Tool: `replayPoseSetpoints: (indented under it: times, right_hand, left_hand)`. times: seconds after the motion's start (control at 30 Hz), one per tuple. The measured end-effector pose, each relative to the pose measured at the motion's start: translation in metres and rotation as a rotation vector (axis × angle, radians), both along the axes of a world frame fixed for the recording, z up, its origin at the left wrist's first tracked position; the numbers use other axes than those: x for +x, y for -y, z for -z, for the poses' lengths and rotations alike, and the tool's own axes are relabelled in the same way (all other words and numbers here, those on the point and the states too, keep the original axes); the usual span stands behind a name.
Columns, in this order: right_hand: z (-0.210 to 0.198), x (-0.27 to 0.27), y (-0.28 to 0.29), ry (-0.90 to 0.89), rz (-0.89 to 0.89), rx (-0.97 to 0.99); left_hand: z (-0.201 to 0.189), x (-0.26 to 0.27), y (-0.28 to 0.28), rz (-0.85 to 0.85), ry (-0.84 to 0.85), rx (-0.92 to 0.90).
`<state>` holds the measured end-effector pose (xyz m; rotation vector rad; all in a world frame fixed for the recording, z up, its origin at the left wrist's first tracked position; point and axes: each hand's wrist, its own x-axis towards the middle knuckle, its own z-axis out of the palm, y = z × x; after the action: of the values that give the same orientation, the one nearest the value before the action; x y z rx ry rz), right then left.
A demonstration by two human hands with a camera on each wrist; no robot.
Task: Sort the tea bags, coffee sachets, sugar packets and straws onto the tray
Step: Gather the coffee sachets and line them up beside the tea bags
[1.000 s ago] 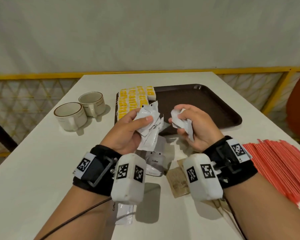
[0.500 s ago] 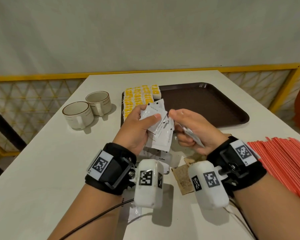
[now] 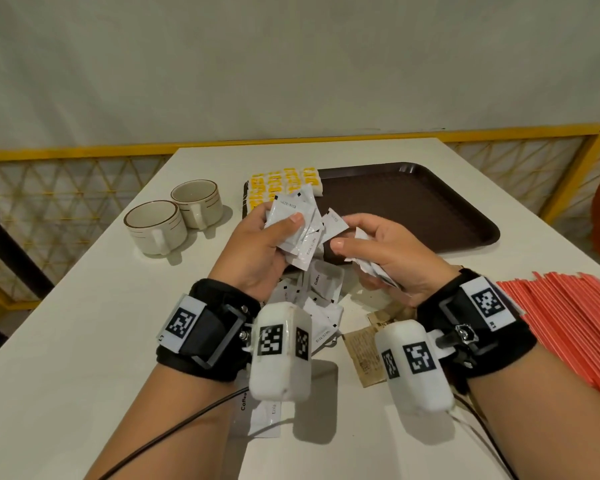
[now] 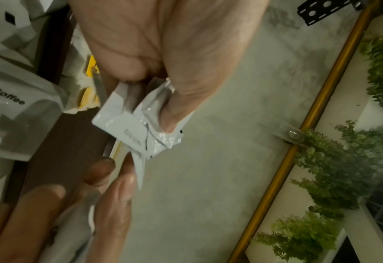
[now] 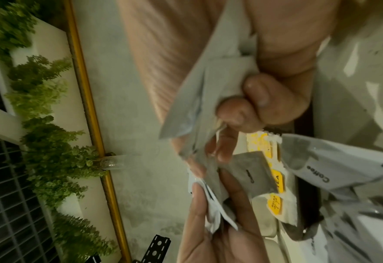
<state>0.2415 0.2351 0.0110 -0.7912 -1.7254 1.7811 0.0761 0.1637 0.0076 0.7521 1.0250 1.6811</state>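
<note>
Bare forearms, black wrist straps (image 3: 205, 344) with checkered tags, white camera pods (image 3: 280, 353), thin black cable (image 3: 174, 433)

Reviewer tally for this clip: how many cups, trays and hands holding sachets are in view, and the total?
Cups: 2
Tray: 1
Hands holding white coffee sachets: 2, the left hand and the right hand
Total: 5

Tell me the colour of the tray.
Dark brown. The flat rectangular plastic tray shows best in the head view, with yellow-labelled tea bags lined along its left edge.
</note>
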Motion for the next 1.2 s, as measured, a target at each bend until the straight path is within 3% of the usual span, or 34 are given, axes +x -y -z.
replayPoseSetpoints:
  times: [0.1,0.23,0.4,0.57,0.73,0.93,1.2]
  right_hand:
    - [-0.003,-0.002,0.006,-0.106,-0.045,-0.058]
    - [0.002,-0.005,0.002,-0.009,0.054,-0.008]
    - [0.005,-0.005,-0.006,-0.054,0.166,-0.020]
    - [0.006,-0.005,-0.006,-0.146,0.043,-0.053]
    - [0.006,-0.004,0.001,-0.103,-0.070,0.035]
    - [0.007,-0.002,-0.008,-0.142,0.134,-0.017]
    - [0.002,0.002,-0.007,-0.206,0.058,-0.022]
  left_hand:
    - [-0.001,0.002,0.001,0.013,-0.037,-0.023]
    - [-0.002,0.005,0.002,0.046,-0.014,-0.022]
    - [-0.005,0.006,0.005,0.097,-0.009,-0.033]
    - [-0.006,0.007,0.007,0.144,-0.001,-0.011]
    - [-0.007,0.001,0.007,0.177,0.018,0.011]
    - [-0.007,-0.013,0.008,0.026,0.017,-0.033]
    - [-0.004,-0.006,0.007,-0.056,-0.228,-0.090]
